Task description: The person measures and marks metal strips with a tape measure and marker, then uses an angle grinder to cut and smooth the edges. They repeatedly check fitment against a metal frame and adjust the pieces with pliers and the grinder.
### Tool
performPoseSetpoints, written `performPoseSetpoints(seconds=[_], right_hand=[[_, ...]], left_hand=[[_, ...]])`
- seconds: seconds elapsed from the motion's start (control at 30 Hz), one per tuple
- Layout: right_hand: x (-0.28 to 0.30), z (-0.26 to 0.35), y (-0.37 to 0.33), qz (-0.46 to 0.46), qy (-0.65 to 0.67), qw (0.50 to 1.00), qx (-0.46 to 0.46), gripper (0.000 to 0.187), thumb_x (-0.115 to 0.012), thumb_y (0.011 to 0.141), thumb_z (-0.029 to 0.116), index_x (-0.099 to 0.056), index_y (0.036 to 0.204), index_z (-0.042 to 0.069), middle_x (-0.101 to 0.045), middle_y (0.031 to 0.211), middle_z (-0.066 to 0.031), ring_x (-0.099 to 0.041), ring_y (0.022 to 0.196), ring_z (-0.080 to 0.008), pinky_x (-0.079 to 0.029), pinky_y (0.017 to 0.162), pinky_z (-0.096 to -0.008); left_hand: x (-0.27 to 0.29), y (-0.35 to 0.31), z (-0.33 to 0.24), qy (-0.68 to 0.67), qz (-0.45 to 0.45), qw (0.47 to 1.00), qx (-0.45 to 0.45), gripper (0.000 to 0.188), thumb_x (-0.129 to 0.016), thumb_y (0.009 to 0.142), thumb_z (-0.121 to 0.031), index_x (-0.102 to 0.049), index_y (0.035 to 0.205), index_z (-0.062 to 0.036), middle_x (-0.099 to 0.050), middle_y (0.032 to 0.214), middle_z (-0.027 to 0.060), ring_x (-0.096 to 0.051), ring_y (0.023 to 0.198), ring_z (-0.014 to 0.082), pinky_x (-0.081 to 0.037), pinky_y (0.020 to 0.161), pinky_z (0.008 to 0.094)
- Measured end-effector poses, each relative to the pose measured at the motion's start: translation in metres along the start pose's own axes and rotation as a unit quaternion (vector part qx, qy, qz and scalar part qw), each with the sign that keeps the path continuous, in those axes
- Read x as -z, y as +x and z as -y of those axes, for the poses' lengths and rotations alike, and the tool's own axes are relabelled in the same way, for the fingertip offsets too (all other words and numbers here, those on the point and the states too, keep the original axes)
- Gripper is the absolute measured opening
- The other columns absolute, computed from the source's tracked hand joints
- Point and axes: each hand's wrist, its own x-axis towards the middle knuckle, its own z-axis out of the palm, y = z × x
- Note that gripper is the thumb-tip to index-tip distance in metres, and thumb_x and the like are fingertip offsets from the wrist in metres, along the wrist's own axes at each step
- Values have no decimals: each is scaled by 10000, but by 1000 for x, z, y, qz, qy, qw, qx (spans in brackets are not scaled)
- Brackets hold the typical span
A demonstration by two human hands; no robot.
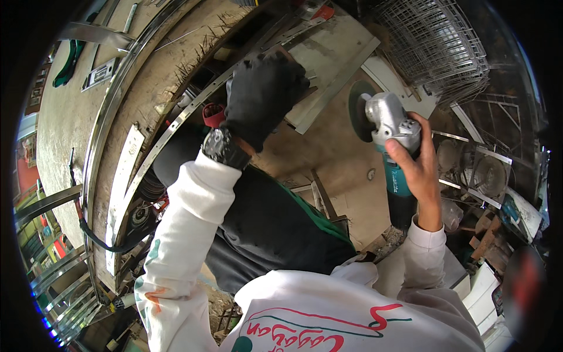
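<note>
My right hand (417,161), bare, wraps round an angle grinder (397,182) with a teal body and a silver gear head. The grinder's thin disc (359,111) stands nearly edge-on, to the left of the head and apart from any workpiece. My left hand (264,91), in a black glove, is closed beside a long perforated metal strip (170,132). Brownish ends show at its fingers, but what it grips is mostly hidden. A dark watch (224,146) sits on that wrist, next to a red part (213,114).
A long workbench (64,135) with a metal edge runs along the left. Wire mesh baskets (434,44) are stacked at the far right. A pale flat panel (337,64) lies beyond my left hand. Wood scraps (488,234) and metal frames crowd the right side.
</note>
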Motion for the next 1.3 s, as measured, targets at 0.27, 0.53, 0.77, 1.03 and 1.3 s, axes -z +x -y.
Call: performPoseSetpoints(seconds=[0.27,0.53,0.77,1.03,1.3], right_hand=[[-6,20,23,80,-76,993,41,856,-878,847,457,-448,1446,23,-700,1195,-249,-707,1060,-340,-545,947,-447],[-12,17,34,134,-63,989,-3,843,-856,856,485,-462,1446,29,-697,1183,-218,-694,1058,-287,-549,928,-421],[-29,-21,24,168,261,934,-176,743,-765,916,515,-519,1396,4,-701,1086,-164,-732,851,-223,-603,703,-340],[-51,-53,12,212,372,874,-231,781,-529,987,682,-633,1238,-50,-742,956,-229,-749,714,-281,-631,638,-398],[-56,-48,9,216,388,866,-229,751,-533,993,661,-644,1221,-46,-747,939,-221,-749,701,-277,-624,629,-383]], left_hand=[[-11,-20,5,-49,-77,996,-19,169,-820,885,-244,-814,1031,-158,-732,1008,54,-725,901,301,-572,787,422],[-15,-21,14,-140,-66,988,8,124,-823,833,-232,-816,954,-209,-706,1007,16,-672,1003,298,-545,835,463],[-10,-19,14,-100,-57,993,-21,215,-856,850,-205,-820,1055,-149,-727,1066,69,-728,963,302,-576,826,407],[-12,-22,16,-110,-62,992,-25,209,-839,862,-210,-823,1063,-152,-713,1029,66,-718,925,291,-566,797,412],[-18,-20,17,-96,-73,992,-38,180,-837,848,-215,-838,1017,-153,-721,987,52,-694,957,272,-559,830,413]])
